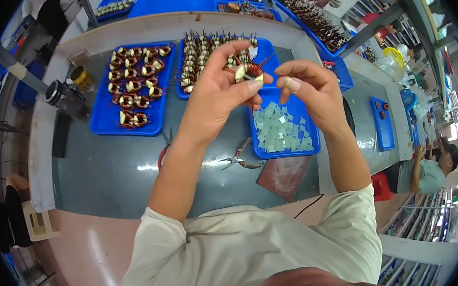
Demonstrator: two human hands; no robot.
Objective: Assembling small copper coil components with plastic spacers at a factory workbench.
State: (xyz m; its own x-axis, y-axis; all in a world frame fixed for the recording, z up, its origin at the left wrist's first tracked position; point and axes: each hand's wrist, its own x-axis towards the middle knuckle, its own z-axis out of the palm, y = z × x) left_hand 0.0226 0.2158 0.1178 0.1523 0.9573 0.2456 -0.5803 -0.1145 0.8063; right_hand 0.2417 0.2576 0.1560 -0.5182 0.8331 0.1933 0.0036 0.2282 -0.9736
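Clock centred on the held coil (256, 71): open pliers (234, 160) lie on the counter (217, 192) at six, a tray (284, 155) of pale squares (276, 129) at five. The left hand (215, 94) pinches the coil between thumb and fingers; the right hand (315, 89), at three, curls thumb near forefinger (whether gripping anything, I cannot tell). Beyond, more coils (130, 85) fill a left tray (107, 121) at nine.

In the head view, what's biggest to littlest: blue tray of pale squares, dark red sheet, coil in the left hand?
1. Blue tray of pale squares
2. Dark red sheet
3. Wire-wound coil, though held nearer the camera
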